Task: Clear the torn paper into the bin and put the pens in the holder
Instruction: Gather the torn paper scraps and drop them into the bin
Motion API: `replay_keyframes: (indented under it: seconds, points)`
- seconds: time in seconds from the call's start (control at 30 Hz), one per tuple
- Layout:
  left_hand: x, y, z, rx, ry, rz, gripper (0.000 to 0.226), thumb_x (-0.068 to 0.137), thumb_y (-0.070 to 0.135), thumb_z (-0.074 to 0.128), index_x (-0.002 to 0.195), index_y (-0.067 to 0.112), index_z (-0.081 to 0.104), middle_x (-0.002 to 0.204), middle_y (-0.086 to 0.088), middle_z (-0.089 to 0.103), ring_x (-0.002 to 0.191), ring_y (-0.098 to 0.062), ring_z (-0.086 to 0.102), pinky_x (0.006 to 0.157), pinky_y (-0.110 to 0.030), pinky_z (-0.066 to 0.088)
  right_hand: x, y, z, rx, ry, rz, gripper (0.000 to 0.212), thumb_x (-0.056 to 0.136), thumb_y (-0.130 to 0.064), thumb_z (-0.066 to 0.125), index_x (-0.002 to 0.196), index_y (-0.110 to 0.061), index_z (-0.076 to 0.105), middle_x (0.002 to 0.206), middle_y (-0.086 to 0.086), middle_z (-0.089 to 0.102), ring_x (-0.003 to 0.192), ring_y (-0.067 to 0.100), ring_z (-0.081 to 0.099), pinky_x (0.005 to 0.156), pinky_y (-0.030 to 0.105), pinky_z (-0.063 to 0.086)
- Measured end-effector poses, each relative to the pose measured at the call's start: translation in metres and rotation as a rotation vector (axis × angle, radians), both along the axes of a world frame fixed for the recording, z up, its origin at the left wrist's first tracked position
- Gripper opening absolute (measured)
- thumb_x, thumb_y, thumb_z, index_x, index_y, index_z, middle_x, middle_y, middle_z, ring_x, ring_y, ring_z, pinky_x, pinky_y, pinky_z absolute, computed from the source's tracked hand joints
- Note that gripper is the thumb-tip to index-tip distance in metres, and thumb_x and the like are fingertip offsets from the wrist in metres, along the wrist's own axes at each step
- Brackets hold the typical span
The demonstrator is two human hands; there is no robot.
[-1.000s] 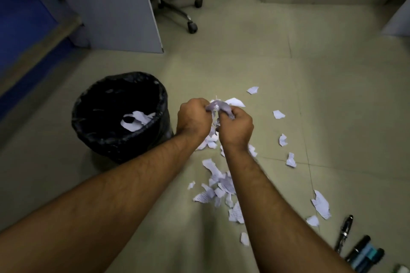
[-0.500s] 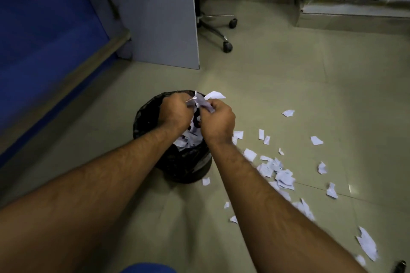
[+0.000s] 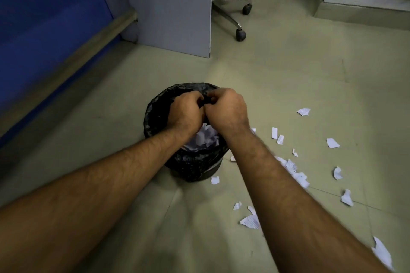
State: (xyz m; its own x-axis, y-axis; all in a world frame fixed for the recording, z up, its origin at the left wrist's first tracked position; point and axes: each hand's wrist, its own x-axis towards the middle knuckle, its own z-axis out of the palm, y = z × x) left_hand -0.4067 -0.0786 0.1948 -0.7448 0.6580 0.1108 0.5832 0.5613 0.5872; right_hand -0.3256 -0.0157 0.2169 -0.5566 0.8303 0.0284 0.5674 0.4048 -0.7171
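Note:
The black-lined bin (image 3: 155,108) stands on the floor in the middle of the view. My left hand (image 3: 186,113) and my right hand (image 3: 226,111) are pressed together right above its opening, backs up and fingers curled inward. No paper shows between the fingers, and the palms are hidden. White torn paper (image 3: 205,136) lies inside the bin just below my wrists. More torn scraps (image 3: 332,143) are scattered on the floor to the right of the bin, with one larger piece (image 3: 250,221) nearer to me. No pens or holder are in view.
A grey partition panel (image 3: 173,6) stands behind the bin, with an office chair's wheeled base (image 3: 240,34) just right of it. A blue wall with a skirting ledge (image 3: 44,17) runs along the left. A single scrap (image 3: 214,180) lies at the bin's foot.
Both hands carried the bunch of torn paper left from the floor pile to above the bin. The paper that stuck out above the fingers no longer shows; the pens left the view.

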Motion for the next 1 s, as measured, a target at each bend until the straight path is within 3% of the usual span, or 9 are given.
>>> replay_keyframes:
  seconds: [0.23,0.5,0.67,0.83,0.9,1.0]
  points:
    - [0.035,0.037,0.015,0.152,-0.007,-0.034,0.019,0.079,0.019,0.061,0.093,0.021,0.073,0.086,0.004,0.073,0.084,-0.017,0.068,0.078,-0.033,0.057,0.041,0.029,0.001,0.008,0.254,-0.254,0.022,0.083,-0.018,0.06,0.099,-0.025,0.075,0.092,-0.004,0.075,0.088,0.014,0.069,0.081,0.025,0.053]
    - [0.113,0.095,0.003,-0.081,-0.079,-0.193,0.014,0.074,0.025,0.07,0.088,0.022,0.073,0.095,0.001,0.073,0.092,-0.02,0.067,0.077,-0.023,0.051,0.141,0.069,-0.037,-0.106,0.279,-0.381,0.018,0.083,-0.019,0.064,0.098,-0.022,0.073,0.071,-0.011,0.065,0.074,0.012,0.064,0.072,0.025,0.049]
    - [0.156,0.121,-0.048,-0.232,-0.169,-0.315,0.021,0.076,0.03,0.071,0.095,0.021,0.071,0.1,-0.003,0.073,0.096,-0.023,0.067,0.081,-0.028,0.053,0.187,0.081,-0.074,-0.17,0.243,-0.423,0.021,0.083,-0.02,0.064,0.102,-0.02,0.073,0.081,-0.005,0.071,0.082,0.017,0.068,0.08,0.033,0.054]
    - [0.186,0.114,-0.095,-0.562,0.0,-0.467,0.041,0.081,0.027,0.067,0.117,0.009,0.059,0.122,-0.012,0.062,0.114,-0.03,0.059,0.091,-0.037,0.051,0.234,0.081,-0.115,-0.242,0.112,-0.433,0.024,0.082,-0.026,0.067,0.104,-0.02,0.073,0.09,0.0,0.074,0.09,0.023,0.068,0.082,0.031,0.053]
    - [0.199,0.101,-0.121,-0.664,0.04,-0.498,0.052,0.082,0.038,0.065,0.124,0.01,0.052,0.131,-0.015,0.055,0.119,-0.034,0.054,0.094,-0.039,0.049,0.255,0.078,-0.139,-0.285,-0.012,-0.375,0.03,0.08,-0.032,0.069,0.108,-0.022,0.071,0.096,0.0,0.075,0.096,0.023,0.068,0.084,0.029,0.051]
    - [0.218,0.072,-0.16,-0.799,-0.017,-0.413,0.088,0.075,0.065,0.065,0.142,0.016,0.036,0.148,-0.014,0.04,0.131,-0.035,0.045,0.1,-0.043,0.046,0.279,0.066,-0.177,-0.263,-0.247,-0.232,0.045,0.077,-0.038,0.069,0.121,-0.027,0.065,0.116,0.001,0.069,0.111,0.027,0.063,0.089,0.032,0.049]
